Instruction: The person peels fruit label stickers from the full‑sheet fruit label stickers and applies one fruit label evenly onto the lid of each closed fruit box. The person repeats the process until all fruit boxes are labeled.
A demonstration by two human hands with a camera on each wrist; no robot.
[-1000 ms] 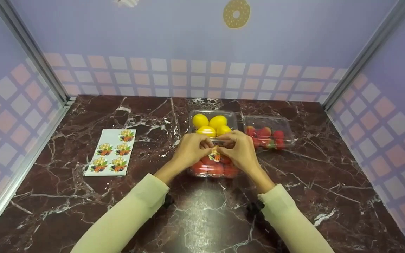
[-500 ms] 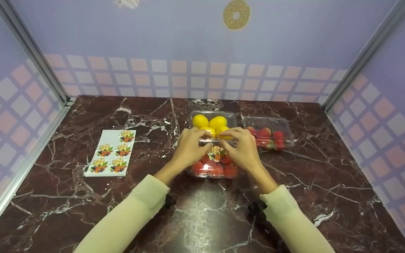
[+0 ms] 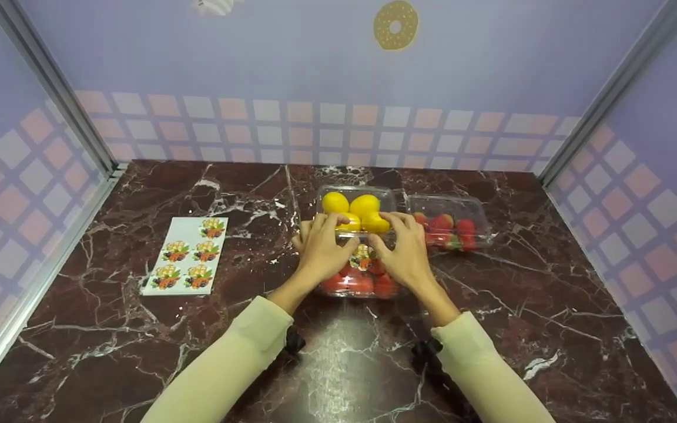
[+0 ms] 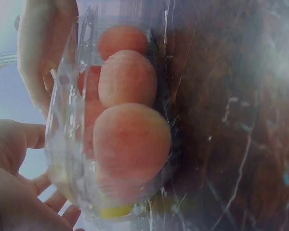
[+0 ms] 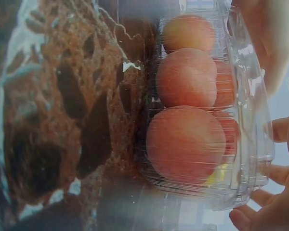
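Observation:
A clear plastic box of peaches [image 3: 347,284] stands in the middle, with a fruit-printed sticker [image 3: 362,257] on its lid. My left hand [image 3: 321,249] is over the lid's left side, thumb toward the sticker, fingers spread and lightly bent. Its fingertips come up to the lid's edge in the left wrist view. On the right side of the lid, my right hand [image 3: 404,249] mirrors it; in the right wrist view its fingertips touch the lid's edge. Several peaches [image 5: 185,142] show through the box wall. Directly behind stands a clear box of lemons [image 3: 365,205].
A clear box of strawberries [image 3: 441,225] stands to the right of the lemons. At left, a white sheet [image 3: 188,229] carries several more fruit stickers. The dark marbled table [image 3: 526,282] is bounded by lilac walls [image 3: 291,64] at the back and sides.
Both hands have let go of the sticker, leaving it on the lid. Their fingers have spread apart, and the left hand has shifted outward to the lid's left side.

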